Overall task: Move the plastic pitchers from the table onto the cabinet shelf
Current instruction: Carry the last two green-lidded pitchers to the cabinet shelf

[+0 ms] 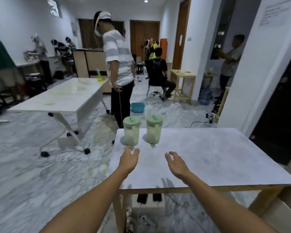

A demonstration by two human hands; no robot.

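Two clear plastic pitchers with pale green lids stand upright side by side at the far left of a white-topped wooden table (208,157). The left pitcher (131,132) has its handle turned toward me, and my left hand (128,159) hovers just before it, fingers apart, fingertips close to the handle. The right pitcher (154,130) stands a little further right. My right hand (175,163) is over the tabletop, below and right of that pitcher, open and apart from it. No cabinet shelf is in view.
A person in a striped shirt (119,64) stands just beyond the table. A white wheeled table (62,98) is at the left, a blue basin (137,107) on the marble floor. Several other people are further back. A dark door (279,115) is at the right.
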